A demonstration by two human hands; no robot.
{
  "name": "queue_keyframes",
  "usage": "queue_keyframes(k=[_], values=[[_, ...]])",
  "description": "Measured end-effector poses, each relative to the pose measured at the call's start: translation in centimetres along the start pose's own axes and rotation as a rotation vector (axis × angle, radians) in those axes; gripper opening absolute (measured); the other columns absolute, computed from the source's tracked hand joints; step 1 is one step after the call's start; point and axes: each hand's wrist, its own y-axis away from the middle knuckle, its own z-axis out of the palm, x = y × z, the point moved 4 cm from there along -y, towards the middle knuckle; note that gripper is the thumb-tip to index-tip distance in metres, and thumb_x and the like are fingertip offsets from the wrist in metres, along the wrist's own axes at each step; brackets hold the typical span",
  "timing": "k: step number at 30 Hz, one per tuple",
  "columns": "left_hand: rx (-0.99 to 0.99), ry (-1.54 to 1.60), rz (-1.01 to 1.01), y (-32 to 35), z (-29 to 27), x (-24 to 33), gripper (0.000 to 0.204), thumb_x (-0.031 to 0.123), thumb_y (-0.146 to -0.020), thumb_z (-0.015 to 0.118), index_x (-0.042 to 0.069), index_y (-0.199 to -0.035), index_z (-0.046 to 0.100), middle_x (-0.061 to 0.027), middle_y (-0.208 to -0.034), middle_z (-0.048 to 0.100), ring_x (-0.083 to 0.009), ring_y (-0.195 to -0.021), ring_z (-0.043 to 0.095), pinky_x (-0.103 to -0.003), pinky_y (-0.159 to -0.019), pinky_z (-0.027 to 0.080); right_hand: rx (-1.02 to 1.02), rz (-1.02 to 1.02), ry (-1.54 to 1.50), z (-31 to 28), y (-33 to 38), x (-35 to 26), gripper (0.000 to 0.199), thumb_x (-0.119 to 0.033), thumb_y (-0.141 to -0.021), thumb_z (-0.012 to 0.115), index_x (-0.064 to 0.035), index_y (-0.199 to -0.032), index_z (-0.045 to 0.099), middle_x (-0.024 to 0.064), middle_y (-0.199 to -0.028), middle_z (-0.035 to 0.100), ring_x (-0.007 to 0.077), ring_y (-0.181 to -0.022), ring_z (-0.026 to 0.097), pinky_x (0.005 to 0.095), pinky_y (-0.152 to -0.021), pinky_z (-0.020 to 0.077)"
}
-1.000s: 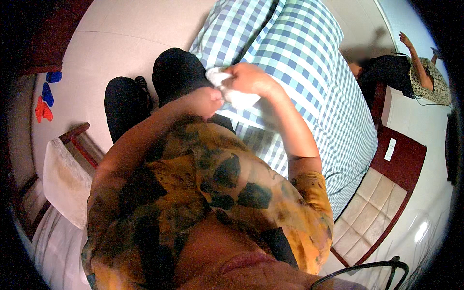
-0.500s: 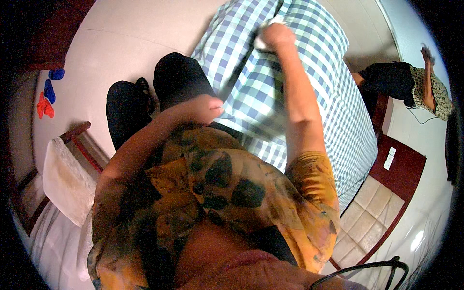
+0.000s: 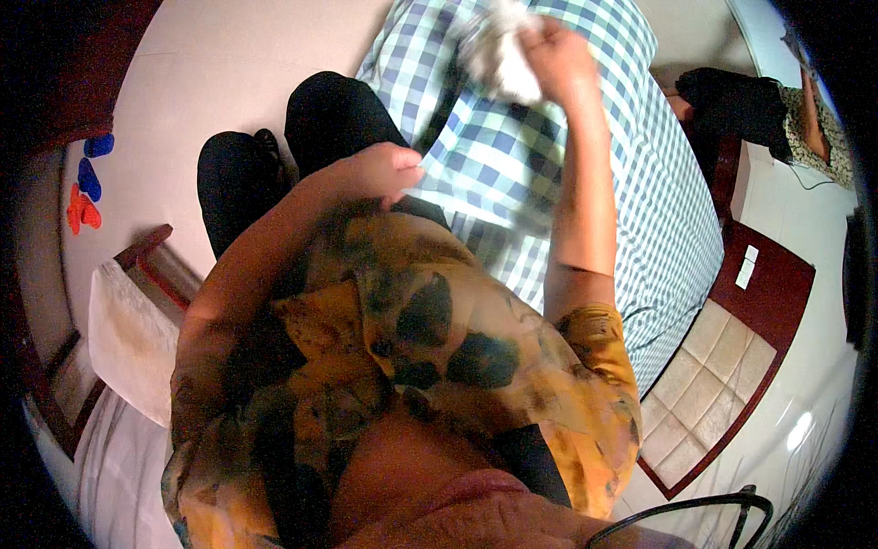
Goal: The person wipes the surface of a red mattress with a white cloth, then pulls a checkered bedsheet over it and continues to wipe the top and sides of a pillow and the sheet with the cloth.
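A bed (image 3: 672,233) lies ahead of me, spread with blue, green and white checked fabric. Over its far part, my right hand (image 3: 565,66) grips a bunched white cloth (image 3: 503,57), blurred by motion. Close to my body, my left hand (image 3: 389,172) is closed, the thumb and fingers pinching the near edge of a larger-checked cloth (image 3: 498,160). That cloth slopes up from the left hand toward the right one, with a dark fold along its left side. What lies under it is hidden.
A tan padded headboard (image 3: 709,398) in dark red wood borders the bed on the right. Another person (image 3: 732,105) is beyond the bed. To my left stand a wooden chair (image 3: 133,334) and several blue and red slippers (image 3: 89,178) on the pale floor.
My right hand has moved right and slightly up with the white cloth, which now hangs out more loosely to its left. My left hand keeps its pinch, slightly higher in view.
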Motion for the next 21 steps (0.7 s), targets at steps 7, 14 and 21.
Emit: queue_keyframes(k=[7, 14, 21], values=[[0.049, -0.077, 0.060, -0.2, 0.6, 0.2, 0.027, 0.023, -0.095, 0.045, 0.006, -0.074, 0.047, -0.0002, -0.055, 0.048, -0.0093, -0.047, 0.049, -0.028, -0.045, 0.041, -0.274, 0.001, 0.551, 6.4, 0.3, 1.6, 0.030, -0.024, -0.078, 0.053, -0.0049, -0.094, 0.068, 0.0175, -0.092, 0.068, 0.0310, -0.084, 0.067, 0.0416, -0.072, 0.0535], [0.082, -0.015, 0.028, 0.3, 1.3, -0.1, 0.027, 0.022, -0.096, 0.043, 0.005, -0.075, 0.047, -0.0009, -0.057, 0.048, -0.0103, -0.045, 0.047, -0.028, -0.046, 0.041, -0.668, -0.195, 0.226, 6.7, 15.9, -4.9, 0.033, -0.029, -0.081, 0.049, -0.0051, -0.094, 0.067, 0.0188, -0.083, 0.066, 0.0348, -0.079, 0.065, 0.0431, -0.071, 0.0513], [0.057, -0.029, 0.026, 0.4, 0.9, -0.6, 0.025, 0.020, -0.093, 0.045, 0.003, -0.075, 0.050, -0.0019, -0.059, 0.051, -0.0112, -0.048, 0.049, -0.028, -0.047, 0.041, -0.088, 0.136, -0.285, -1.1, 13.3, -0.3, 0.034, -0.037, -0.084, 0.053, -0.0088, -0.097, 0.067, 0.0196, -0.082, 0.065, 0.0362, -0.077, 0.063, 0.0427, -0.068, 0.0502]])
